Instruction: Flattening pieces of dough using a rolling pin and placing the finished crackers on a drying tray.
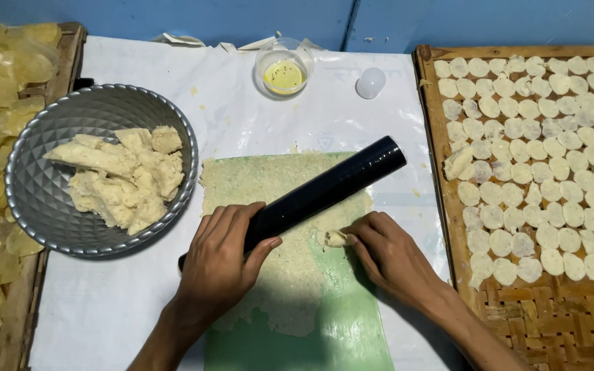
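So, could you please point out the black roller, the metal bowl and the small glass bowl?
Black cylindrical roller (331, 185), head view, bare mid-barrel.
Round grey metal bowl (39, 199), head view, inner wall.
Small glass bowl of yellow liquid (302, 60), head view, rim.

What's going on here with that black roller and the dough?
A person's left hand grips a black roller lying across thin rolled dough on a green sheet. The right hand pinches a small dough piece. A metal bowl of dough lumps sits left; a woven tray of pale discs sits right.
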